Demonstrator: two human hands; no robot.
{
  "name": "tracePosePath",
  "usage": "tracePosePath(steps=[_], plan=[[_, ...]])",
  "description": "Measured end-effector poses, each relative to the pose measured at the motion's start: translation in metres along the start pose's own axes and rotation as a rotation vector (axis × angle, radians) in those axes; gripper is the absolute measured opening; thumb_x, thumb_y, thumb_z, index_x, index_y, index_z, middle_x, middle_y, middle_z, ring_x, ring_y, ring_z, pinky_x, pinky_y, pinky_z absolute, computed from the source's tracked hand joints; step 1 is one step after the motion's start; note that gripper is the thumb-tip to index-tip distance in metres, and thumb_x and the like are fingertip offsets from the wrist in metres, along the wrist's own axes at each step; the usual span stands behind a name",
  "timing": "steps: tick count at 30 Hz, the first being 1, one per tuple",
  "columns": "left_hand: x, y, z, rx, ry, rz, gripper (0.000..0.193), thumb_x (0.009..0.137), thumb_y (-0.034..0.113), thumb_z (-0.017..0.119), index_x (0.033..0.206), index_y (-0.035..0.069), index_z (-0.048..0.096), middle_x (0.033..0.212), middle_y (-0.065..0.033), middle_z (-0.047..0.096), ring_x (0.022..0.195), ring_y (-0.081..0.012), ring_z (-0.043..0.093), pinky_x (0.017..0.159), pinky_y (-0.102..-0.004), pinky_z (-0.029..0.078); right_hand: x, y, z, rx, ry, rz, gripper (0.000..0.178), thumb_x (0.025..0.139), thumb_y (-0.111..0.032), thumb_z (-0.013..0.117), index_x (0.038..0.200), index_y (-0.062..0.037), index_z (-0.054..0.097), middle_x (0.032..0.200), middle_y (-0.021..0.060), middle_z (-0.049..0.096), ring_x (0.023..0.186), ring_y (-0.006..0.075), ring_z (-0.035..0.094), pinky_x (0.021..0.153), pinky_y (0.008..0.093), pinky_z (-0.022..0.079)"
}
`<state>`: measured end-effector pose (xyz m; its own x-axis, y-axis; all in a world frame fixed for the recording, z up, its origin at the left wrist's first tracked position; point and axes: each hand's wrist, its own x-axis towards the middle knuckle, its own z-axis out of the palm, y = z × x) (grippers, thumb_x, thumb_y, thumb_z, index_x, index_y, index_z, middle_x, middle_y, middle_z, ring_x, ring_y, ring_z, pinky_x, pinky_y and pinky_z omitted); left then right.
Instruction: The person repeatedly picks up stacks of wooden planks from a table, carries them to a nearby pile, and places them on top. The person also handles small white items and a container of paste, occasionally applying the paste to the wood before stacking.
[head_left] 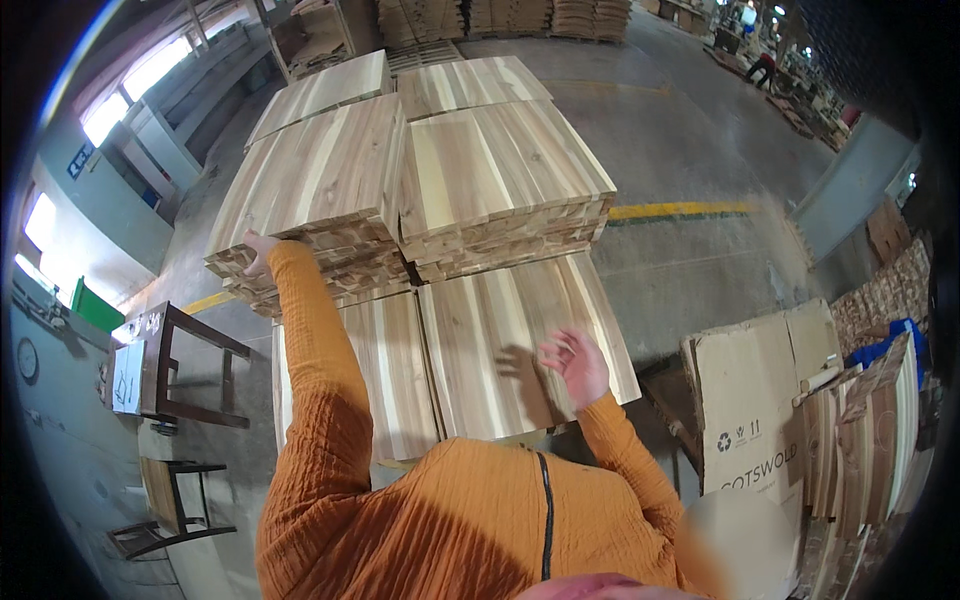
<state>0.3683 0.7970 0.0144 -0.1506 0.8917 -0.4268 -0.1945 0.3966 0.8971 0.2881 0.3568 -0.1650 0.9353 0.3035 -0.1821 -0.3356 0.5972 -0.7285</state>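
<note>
My left hand (pixel 262 252) is at the front edge of the taller left stack of striped wooden panels (pixel 310 180), closed on the edge of an upper panel near its left corner. Part of its fingers is hidden against the wood. My right hand (pixel 576 368) hangs over the low near-right stack of panels (pixel 500 350), fingers apart and slightly curled, holding nothing. Its shadow falls on the wood. Beside the left stack, across a narrow gap, stands the taller right stack of panels (pixel 510 165). Under my left forearm lies the low near-left stack (pixel 385 370).
More panels (pixel 470 85) lie behind. On the right stand a large cardboard sheet (pixel 745 400) and upright wooden pieces (pixel 860 430). A dark table (pixel 165 360) and a chair (pixel 170 505) are on the left. Far right, a person (pixel 763 68) bends over.
</note>
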Motion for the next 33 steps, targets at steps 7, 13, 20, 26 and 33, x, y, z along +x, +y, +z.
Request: tracePosePath(steps=[7,13,20,26,33], plan=[[0.130,-0.004,-0.008,0.351,0.204,0.557,0.081,0.079,0.060,0.050,0.139,0.008,0.032,0.137,-0.0216,0.037,0.128,-0.0354,0.032,0.096,-0.0514,0.036,0.084,-0.007,0.166,-0.970,-0.534,-0.403,0.077,0.085,-0.037,0.059,0.138,0.0060,0.024,0.142,0.0226,0.030,0.133,0.0311,0.029,0.108,0.0383,0.028],[0.227,0.045,-0.007,0.056,-0.469,0.574,0.078,0.075,0.060,0.058,0.121,-0.003,0.050,0.112,-0.0159,0.056,0.102,-0.0293,0.054,0.088,-0.0381,0.042,0.165,0.008,0.247,-1.131,-0.456,-0.590,0.089,0.082,-0.041,0.060,0.137,0.0136,0.016,0.142,0.0310,0.024,0.135,0.0364,0.023,0.111,0.0371,0.020],[0.280,0.054,-0.027,-0.002,-0.532,0.654,0.042,0.079,0.039,0.053,0.106,0.007,0.052,0.094,-0.0107,0.056,0.083,-0.0249,0.059,0.068,-0.0396,0.049,0.157,0.024,0.272,-1.084,-0.549,-0.423,0.091,0.082,-0.042,0.059,0.136,0.0165,0.014,0.135,0.0341,0.032,0.127,0.0383,0.036,0.106,0.0377,0.030],[0.226,0.009,-0.022,-0.297,-0.416,0.426,0.046,0.079,0.038,0.050,0.111,0.005,0.043,0.102,-0.0161,0.052,0.084,-0.0311,0.057,0.069,-0.0440,0.049,0.167,0.031,0.256,-1.123,-0.481,-0.460,0.085,0.087,-0.036,0.057,0.137,0.0150,0.011,0.123,0.0290,0.048,0.116,0.0324,0.049,0.098,0.0353,0.038],[0.227,0.035,-0.013,-0.192,-0.342,0.479,0.053,0.082,0.040,0.047,0.119,0.004,0.035,0.106,-0.0209,0.051,0.083,-0.0322,0.058,0.064,-0.0437,0.050,0.223,0.026,0.275,-1.100,-0.549,-0.408,0.074,0.085,-0.030,0.056,0.137,0.0099,0.020,0.120,0.0285,0.051,0.113,0.0366,0.051,0.097,0.0384,0.039]])
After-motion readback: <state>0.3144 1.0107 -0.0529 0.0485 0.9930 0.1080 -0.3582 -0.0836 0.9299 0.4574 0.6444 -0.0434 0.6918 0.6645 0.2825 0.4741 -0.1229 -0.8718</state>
